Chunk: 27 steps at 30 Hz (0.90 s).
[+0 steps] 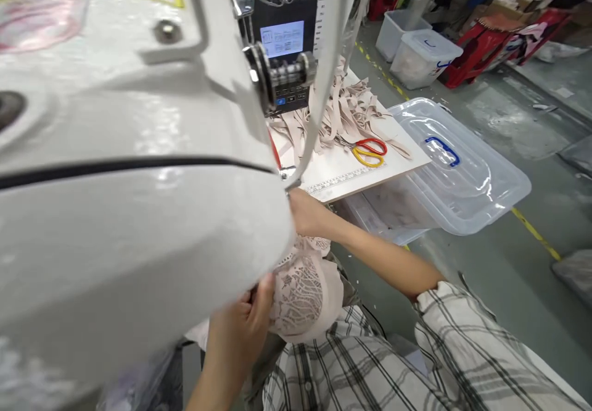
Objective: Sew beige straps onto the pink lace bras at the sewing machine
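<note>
A big white sewing machine head (pixel 129 170) fills the left of the head view and hides the needle area. My left hand (pixel 245 324) grips the edge of a pale pink lace garment piece (pixel 305 294) just under the machine. My right hand (pixel 308 213) reaches in behind the machine head, above the lace piece; its fingers are hidden by the machine. A pale elastic strap (pixel 319 90) runs down from above toward the right hand.
A white table (pixel 351 176) holds red and yellow scissors (pixel 367 152) and a heap of beige straps (pixel 351 112). A control panel with a lit screen (pixel 283 37) stands behind. Clear plastic lidded bins (pixel 462 170) sit right of the table on the grey floor.
</note>
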Each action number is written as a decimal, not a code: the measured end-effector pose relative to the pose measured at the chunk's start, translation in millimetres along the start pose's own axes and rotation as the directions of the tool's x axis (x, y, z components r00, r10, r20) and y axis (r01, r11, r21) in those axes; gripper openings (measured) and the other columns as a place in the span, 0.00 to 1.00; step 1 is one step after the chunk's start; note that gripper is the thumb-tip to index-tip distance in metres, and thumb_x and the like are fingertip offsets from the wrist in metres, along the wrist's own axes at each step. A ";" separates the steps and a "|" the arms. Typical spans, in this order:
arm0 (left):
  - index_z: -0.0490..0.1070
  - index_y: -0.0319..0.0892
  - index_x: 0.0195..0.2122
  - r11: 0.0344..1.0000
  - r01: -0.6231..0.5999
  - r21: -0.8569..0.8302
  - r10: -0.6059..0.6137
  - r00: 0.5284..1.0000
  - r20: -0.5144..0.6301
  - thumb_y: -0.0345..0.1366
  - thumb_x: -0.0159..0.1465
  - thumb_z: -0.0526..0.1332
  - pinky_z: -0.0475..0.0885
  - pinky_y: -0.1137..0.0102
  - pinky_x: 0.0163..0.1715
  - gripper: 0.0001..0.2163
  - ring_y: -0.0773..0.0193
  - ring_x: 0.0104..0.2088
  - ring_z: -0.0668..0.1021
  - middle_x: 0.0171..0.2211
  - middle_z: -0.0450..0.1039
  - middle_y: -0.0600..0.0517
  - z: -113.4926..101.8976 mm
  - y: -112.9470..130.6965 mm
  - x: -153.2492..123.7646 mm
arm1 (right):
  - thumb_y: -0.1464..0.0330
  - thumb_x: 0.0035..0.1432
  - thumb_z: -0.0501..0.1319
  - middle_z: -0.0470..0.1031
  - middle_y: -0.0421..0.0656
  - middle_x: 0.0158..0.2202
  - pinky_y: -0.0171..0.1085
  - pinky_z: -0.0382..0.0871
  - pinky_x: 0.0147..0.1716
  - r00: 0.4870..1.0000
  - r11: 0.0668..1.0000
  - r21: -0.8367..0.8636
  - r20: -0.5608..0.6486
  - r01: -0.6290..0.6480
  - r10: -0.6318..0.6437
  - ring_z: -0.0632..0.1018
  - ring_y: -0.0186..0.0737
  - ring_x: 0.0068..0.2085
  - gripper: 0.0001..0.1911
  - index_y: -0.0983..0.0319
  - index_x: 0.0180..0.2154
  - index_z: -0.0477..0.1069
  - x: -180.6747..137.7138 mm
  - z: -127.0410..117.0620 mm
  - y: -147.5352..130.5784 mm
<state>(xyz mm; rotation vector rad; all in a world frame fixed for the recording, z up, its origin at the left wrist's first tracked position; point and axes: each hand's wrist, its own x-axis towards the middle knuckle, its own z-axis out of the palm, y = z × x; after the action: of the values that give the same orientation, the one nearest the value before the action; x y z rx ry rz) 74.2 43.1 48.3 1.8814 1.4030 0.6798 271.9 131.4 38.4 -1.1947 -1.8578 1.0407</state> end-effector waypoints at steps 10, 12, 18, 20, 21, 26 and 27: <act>0.80 0.44 0.45 0.983 -0.062 0.174 0.078 0.993 -0.084 0.39 0.68 0.55 0.79 0.70 0.37 0.14 0.58 0.39 0.84 0.41 0.83 0.50 -1.7 0.7 -6.2 | 0.72 0.54 0.62 0.71 0.43 0.41 0.35 0.66 0.37 0.994 0.998 0.066 -0.114 0.013 -0.005 0.71 0.38 0.39 0.03 0.62 0.30 0.68 -1.4 10.9 -0.5; 0.80 0.44 0.44 0.982 -0.059 0.177 0.079 0.991 -0.112 0.39 0.68 0.55 0.79 0.71 0.33 0.14 0.58 0.36 0.85 0.39 0.83 0.50 -1.4 -2.8 -7.8 | 0.72 0.54 0.62 0.71 0.44 0.41 0.35 0.66 0.38 0.992 0.998 0.059 -0.125 0.023 -0.016 0.72 0.40 0.41 0.03 0.62 0.31 0.68 -1.2 12.2 -0.9; 0.80 0.43 0.42 0.980 -0.087 0.179 0.112 0.985 -0.133 0.39 0.68 0.55 0.77 0.72 0.27 0.14 0.58 0.34 0.84 0.38 0.83 0.48 1.4 -6.5 -8.3 | 0.70 0.54 0.63 0.70 0.44 0.39 0.37 0.68 0.36 0.990 0.996 0.062 -0.129 0.058 -0.049 0.71 0.36 0.34 0.04 0.63 0.30 0.68 -0.8 12.4 4.4; 0.80 0.44 0.42 0.977 -0.104 0.185 0.130 0.983 -0.133 0.39 0.68 0.55 0.77 0.71 0.29 0.13 0.58 0.35 0.84 0.38 0.83 0.48 1.5 -6.5 -7.8 | 0.69 0.54 0.63 0.69 0.43 0.38 0.37 0.68 0.34 0.988 0.996 0.059 -0.138 0.073 -0.065 0.71 0.36 0.32 0.05 0.62 0.30 0.68 0.0 13.6 8.5; 0.80 0.44 0.42 0.978 -0.104 0.179 0.129 0.982 -0.137 0.39 0.67 0.56 0.77 0.71 0.30 0.13 0.58 0.34 0.84 0.37 0.83 0.48 1.6 -7.0 -7.8 | 0.69 0.54 0.63 0.69 0.43 0.37 0.37 0.68 0.34 0.987 0.995 0.053 -0.147 0.079 -0.071 0.70 0.36 0.32 0.05 0.62 0.30 0.68 0.3 14.4 10.5; 0.79 0.46 0.44 0.987 -0.078 0.138 0.100 0.982 -0.161 0.39 0.67 0.57 0.79 0.66 0.36 0.12 0.56 0.36 0.83 0.39 0.83 0.46 4.0 -14.0 -10.4 | 0.70 0.55 0.62 0.68 0.43 0.37 0.37 0.68 0.33 0.983 0.995 0.057 -0.167 0.083 -0.073 0.71 0.38 0.34 0.05 0.61 0.29 0.67 -0.2 16.5 13.1; 0.79 0.46 0.44 0.988 -0.083 0.133 0.104 0.981 -0.162 0.39 0.67 0.56 0.79 0.65 0.37 0.13 0.56 0.37 0.83 0.40 0.82 0.46 4.9 -15.5 -11.0 | 0.70 0.56 0.61 0.68 0.43 0.37 0.37 0.68 0.33 0.984 0.995 0.057 -0.165 0.083 -0.072 0.71 0.38 0.34 0.05 0.61 0.29 0.66 -0.8 16.1 12.2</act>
<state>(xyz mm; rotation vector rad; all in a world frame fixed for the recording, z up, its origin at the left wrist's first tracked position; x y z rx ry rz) 65.5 34.4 33.0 2.0388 1.5011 0.8308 263.1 129.7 20.3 -1.1264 -1.7181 0.9242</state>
